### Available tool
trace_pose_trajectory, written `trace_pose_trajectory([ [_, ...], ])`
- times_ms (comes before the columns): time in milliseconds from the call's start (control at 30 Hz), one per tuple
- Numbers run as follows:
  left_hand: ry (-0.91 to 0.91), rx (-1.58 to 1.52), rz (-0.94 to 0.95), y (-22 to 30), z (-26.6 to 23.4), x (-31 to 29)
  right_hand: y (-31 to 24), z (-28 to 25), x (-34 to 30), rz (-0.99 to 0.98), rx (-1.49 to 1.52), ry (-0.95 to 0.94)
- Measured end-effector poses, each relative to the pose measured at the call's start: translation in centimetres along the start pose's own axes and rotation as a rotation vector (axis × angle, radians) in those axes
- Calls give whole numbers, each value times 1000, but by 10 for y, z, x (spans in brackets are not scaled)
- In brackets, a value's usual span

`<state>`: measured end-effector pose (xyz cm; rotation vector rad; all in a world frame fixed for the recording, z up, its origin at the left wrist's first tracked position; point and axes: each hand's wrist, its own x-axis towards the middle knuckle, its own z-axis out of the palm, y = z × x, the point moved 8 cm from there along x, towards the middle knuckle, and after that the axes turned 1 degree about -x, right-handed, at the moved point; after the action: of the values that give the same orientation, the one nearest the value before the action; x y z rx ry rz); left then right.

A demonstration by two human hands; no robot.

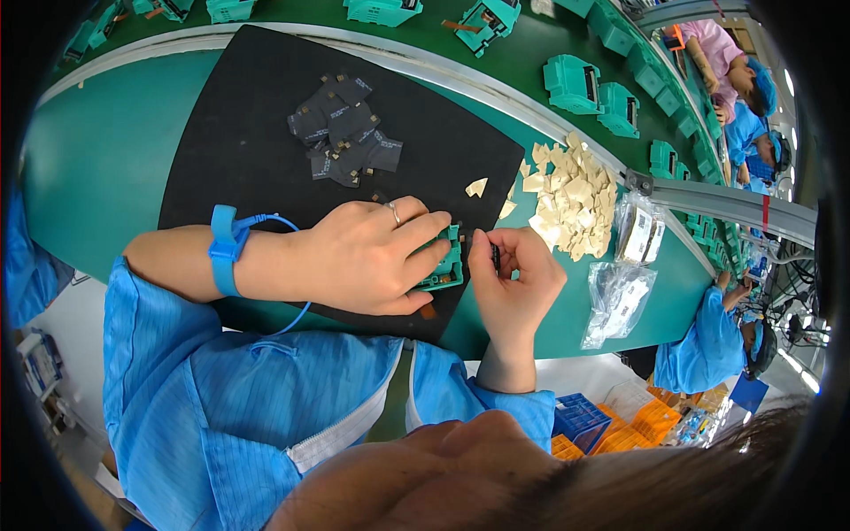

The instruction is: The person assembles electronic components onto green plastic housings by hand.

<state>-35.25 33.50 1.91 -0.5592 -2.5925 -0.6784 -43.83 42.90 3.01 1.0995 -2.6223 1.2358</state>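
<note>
A small teal plastic housing [453, 263] rests at the lower right of a black mat [235, 133]. My left hand [367, 257] lies over it with bent fingers, gripping its left side and hiding much of it. Close by on the right, my right hand [521, 276] pinches a small black piece [496, 257], mostly covered by the fingers. A brown-orange strip [428, 311] shows below the housing. Beyond my left hand, several dark flat pieces with small gold-coloured ends [347, 126] are heaped on the mat.
Right of the mat are a pile of cream-coloured slips [571, 199] and clear plastic bags [620, 305]. A blue wrist strap [225, 250] trails a cord. Past a metal rail [425, 66], teal housings [571, 84] stand on a green belt. Co-workers [708, 341] sit at right.
</note>
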Motion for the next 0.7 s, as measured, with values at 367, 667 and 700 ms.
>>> trace_pose_trajectory([
  [367,77,73,16,2,-4,-2,-4,10,0,-55,-7,-39],
  [667,56,91,10,0,-2,-2,-3,11,1,-49,-16,-47],
  [700,53,88,6,0,-2,-2,-3,12,1,-48,-16,-47],
])
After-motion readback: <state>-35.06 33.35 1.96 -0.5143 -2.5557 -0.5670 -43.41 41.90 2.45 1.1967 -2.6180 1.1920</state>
